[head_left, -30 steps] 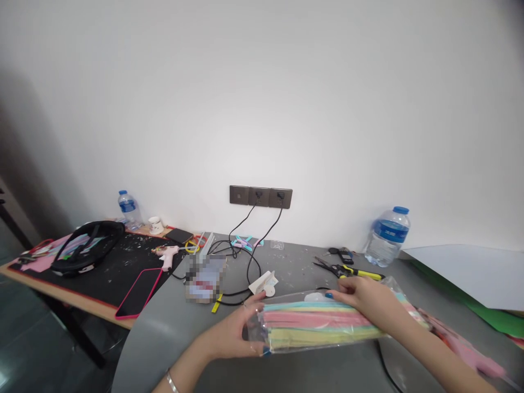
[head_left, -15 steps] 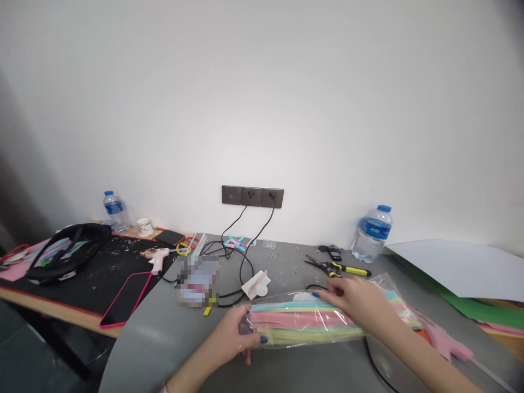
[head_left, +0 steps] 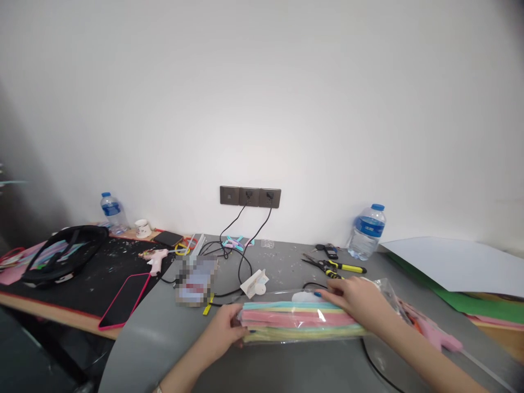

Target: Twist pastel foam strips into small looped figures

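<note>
A clear plastic bag (head_left: pixel 295 334) of long pastel strips (head_left: pixel 286 316) in blue, pink and yellow lies crosswise before me. Its left end is pinched by my left hand (head_left: pixel 221 330); the thumb's blue nail shows faintly at the plastic, and whether it is inside the bag I cannot tell. On the upper right part of the bag, my right hand (head_left: pixel 360 303) grips with thumb and curled fingers, some of them hidden. Beyond the right hand lie yellow-and-black pliers (head_left: pixel 331 267). A pink glue gun (head_left: pixel 436 334) rests beside my right forearm.
A water bottle (head_left: pixel 367 232) stands by the wall, with paper sheets (head_left: pixel 458 267) to its right. Black cords (head_left: pixel 241 262) run from wall sockets (head_left: pixel 250 196). A white tag-like piece (head_left: pixel 254 284) and a blurred-out phone-like object (head_left: pixel 196 281) lie left. A pink-edged phone (head_left: pixel 125 301) sits on the black mat.
The left end of the bag and my left hand have shifted slightly left. My left thumb, earlier on top of the bag, is now at its end. The view has turned slightly right.
</note>
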The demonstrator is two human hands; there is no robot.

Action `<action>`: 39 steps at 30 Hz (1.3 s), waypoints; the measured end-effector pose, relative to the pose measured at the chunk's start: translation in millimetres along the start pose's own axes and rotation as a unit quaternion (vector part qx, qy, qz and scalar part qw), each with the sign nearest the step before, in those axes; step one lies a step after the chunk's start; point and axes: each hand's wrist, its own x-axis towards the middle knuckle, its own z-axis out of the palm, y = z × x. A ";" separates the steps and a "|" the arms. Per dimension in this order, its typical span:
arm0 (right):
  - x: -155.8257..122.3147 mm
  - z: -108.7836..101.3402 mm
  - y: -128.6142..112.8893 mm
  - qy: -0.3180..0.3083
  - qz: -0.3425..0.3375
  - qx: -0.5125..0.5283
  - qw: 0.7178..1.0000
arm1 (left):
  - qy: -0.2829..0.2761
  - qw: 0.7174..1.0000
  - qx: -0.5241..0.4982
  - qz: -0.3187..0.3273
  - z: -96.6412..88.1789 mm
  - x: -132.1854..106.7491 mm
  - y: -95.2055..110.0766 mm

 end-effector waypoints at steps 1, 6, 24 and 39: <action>0.3 0.0 1.3 -0.004 0.002 0.001 1.000 | 0.003 1.000 -0.010 0.002 -2.6 -0.7 0.9; 2.2 -3.7 0.9 -0.025 0.011 0.020 0.999 | 0.003 0.999 -0.029 0.019 -14.0 -3.9 0.5; 18.7 12.7 3.8 -0.073 0.030 0.094 0.992 | -0.011 0.992 -0.120 0.048 -15.0 -0.9 9.3; 46.4 20.3 7.2 -0.095 0.025 0.089 0.991 | 0.061 0.998 0.010 -0.005 -18.5 28.0 2.2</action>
